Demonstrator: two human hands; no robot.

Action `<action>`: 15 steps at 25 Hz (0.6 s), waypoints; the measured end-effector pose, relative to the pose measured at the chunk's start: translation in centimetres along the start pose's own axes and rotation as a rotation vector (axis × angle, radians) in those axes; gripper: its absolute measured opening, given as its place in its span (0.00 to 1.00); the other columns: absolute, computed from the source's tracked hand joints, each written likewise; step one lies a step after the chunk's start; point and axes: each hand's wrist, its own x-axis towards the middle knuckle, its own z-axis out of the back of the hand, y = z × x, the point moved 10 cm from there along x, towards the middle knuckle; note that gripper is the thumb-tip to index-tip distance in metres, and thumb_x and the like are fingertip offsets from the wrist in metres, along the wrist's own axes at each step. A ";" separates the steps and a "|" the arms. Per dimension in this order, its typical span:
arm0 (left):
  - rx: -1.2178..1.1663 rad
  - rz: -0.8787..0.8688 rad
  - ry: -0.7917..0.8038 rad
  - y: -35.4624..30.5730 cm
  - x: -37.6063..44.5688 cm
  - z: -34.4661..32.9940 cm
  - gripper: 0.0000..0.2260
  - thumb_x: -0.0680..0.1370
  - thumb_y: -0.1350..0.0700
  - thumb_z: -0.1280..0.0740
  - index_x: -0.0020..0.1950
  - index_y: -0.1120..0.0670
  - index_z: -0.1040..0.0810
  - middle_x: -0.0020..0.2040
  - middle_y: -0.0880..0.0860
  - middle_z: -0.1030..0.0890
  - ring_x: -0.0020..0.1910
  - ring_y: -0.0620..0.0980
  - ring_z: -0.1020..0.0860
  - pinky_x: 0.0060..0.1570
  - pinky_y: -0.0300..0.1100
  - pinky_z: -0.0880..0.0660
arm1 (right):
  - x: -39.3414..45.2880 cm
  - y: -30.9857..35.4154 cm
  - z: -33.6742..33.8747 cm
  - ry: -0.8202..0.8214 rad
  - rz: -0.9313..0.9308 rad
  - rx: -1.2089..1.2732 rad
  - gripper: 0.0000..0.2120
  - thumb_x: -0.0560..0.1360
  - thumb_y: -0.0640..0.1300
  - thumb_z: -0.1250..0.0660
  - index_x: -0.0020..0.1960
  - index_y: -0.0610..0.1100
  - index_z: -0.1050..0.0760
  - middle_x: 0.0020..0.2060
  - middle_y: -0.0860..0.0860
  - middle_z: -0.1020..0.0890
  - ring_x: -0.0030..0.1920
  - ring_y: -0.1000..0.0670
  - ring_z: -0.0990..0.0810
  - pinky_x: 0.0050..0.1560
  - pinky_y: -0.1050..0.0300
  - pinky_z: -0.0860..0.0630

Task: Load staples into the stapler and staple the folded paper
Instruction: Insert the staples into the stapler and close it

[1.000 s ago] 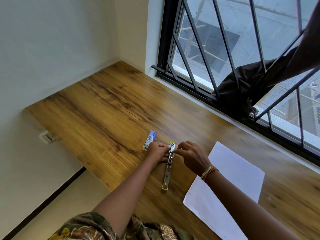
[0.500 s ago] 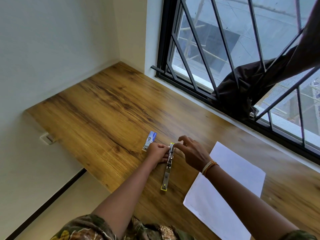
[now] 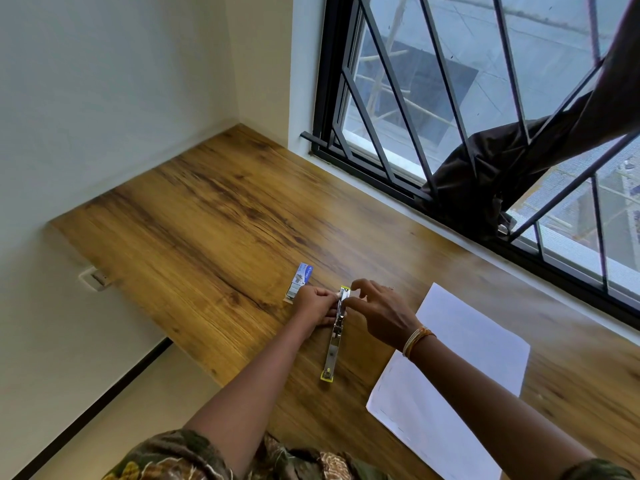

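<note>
Low in the middle of the frame, the opened stapler (image 3: 335,336) lies flat on the tabletop (image 3: 214,216). The left hand (image 3: 317,304) and right hand (image 3: 379,315) both pinch its far end in a fingertip grip. The paper (image 3: 460,375) lies lower right, the staple box (image 3: 299,279) just left of the hands.

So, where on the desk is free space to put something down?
The desk is bare from the staple box back to the wall corner and along the window. A bare strip lies beyond the paper. It is crowded around the stapler, where left hand and right hand meet.
</note>
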 end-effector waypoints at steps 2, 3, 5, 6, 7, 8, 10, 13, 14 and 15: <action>0.009 -0.001 -0.004 0.0 -0.1 0.0 0.09 0.76 0.60 0.30 0.51 0.65 0.21 0.45 0.64 0.17 0.42 0.59 0.16 0.28 0.40 0.20 | 0.0 -0.4 0.0 -0.008 -0.034 0.001 0.22 0.68 0.30 0.33 0.58 0.48 0.24 0.53 0.40 0.22 0.42 0.47 0.21 0.34 0.60 0.26; 0.013 0.001 -0.008 0.0 -0.1 0.1 0.08 0.76 0.60 0.30 0.51 0.65 0.21 0.45 0.64 0.17 0.40 0.58 0.16 0.27 0.40 0.21 | 0.0 -0.5 0.0 -0.020 -0.055 0.006 0.22 0.68 0.30 0.33 0.58 0.47 0.24 0.53 0.40 0.22 0.43 0.47 0.21 0.35 0.60 0.26; 0.009 0.013 -0.015 0.1 -0.1 0.1 0.08 0.76 0.61 0.30 0.50 0.65 0.21 0.43 0.63 0.17 0.36 0.55 0.17 0.26 0.39 0.22 | -0.1 -0.5 0.1 -0.057 -0.093 0.047 0.18 0.69 0.29 0.34 0.56 0.45 0.24 0.52 0.40 0.23 0.41 0.46 0.21 0.34 0.59 0.24; 0.007 0.018 -0.013 0.1 0.0 0.1 0.08 0.76 0.61 0.30 0.51 0.65 0.21 0.44 0.64 0.17 0.35 0.55 0.17 0.26 0.40 0.21 | -0.1 -0.5 0.2 -0.075 -0.121 0.083 0.16 0.70 0.29 0.36 0.55 0.43 0.24 0.52 0.41 0.23 0.41 0.45 0.22 0.34 0.57 0.23; 0.006 0.021 -0.011 0.1 0.0 0.0 0.09 0.76 0.61 0.30 0.51 0.66 0.22 0.45 0.65 0.17 0.35 0.55 0.17 0.29 0.42 0.20 | -0.1 -0.6 0.4 -0.093 -0.153 0.126 0.14 0.71 0.30 0.37 0.54 0.42 0.24 0.51 0.41 0.23 0.40 0.45 0.22 0.34 0.56 0.22; 0.007 0.021 -0.009 0.1 0.1 0.0 0.09 0.76 0.61 0.30 0.51 0.66 0.22 0.45 0.65 0.17 0.36 0.56 0.18 0.32 0.44 0.19 | -0.2 -0.8 0.7 -0.112 -0.183 0.174 0.13 0.71 0.34 0.38 0.55 0.41 0.25 0.51 0.42 0.23 0.40 0.45 0.22 0.35 0.56 0.22; 0.020 0.020 -0.016 0.2 0.2 0.1 0.10 0.75 0.61 0.30 0.51 0.66 0.21 0.45 0.65 0.17 0.36 0.55 0.18 0.35 0.46 0.19 | -0.8 -1.1 0.9 -0.112 -0.255 0.316 0.16 0.71 0.44 0.36 0.58 0.43 0.28 0.52 0.45 0.25 0.43 0.48 0.23 0.39 0.56 0.21; 0.018 0.024 -0.027 0.1 0.1 0.1 0.08 0.75 0.61 0.29 0.49 0.65 0.22 0.39 0.60 0.18 0.31 0.51 0.19 0.29 0.42 0.19 | -1.6 -1.3 0.2 -0.050 -0.379 0.612 0.29 0.69 0.60 0.33 0.65 0.47 0.33 0.55 0.50 0.27 0.50 0.53 0.24 0.45 0.63 0.23; 0.025 0.022 -0.036 0.0 0.0 0.2 0.07 0.75 0.61 0.29 0.49 0.64 0.22 0.37 0.58 0.19 0.28 0.49 0.20 0.26 0.40 0.20 | -1.6 -1.4 -0.2 -0.043 -0.418 0.655 0.32 0.69 0.61 0.32 0.66 0.47 0.35 0.55 0.51 0.27 0.50 0.54 0.24 0.46 0.67 0.24; 0.038 0.020 -0.044 -0.1 -0.1 0.3 0.07 0.75 0.60 0.29 0.48 0.63 0.21 0.36 0.57 0.19 0.26 0.46 0.21 0.25 0.38 0.22 | -1.4 -1.8 -0.6 -0.053 -0.467 0.667 0.33 0.69 0.60 0.30 0.67 0.47 0.36 0.55 0.50 0.27 0.50 0.53 0.24 0.45 0.68 0.26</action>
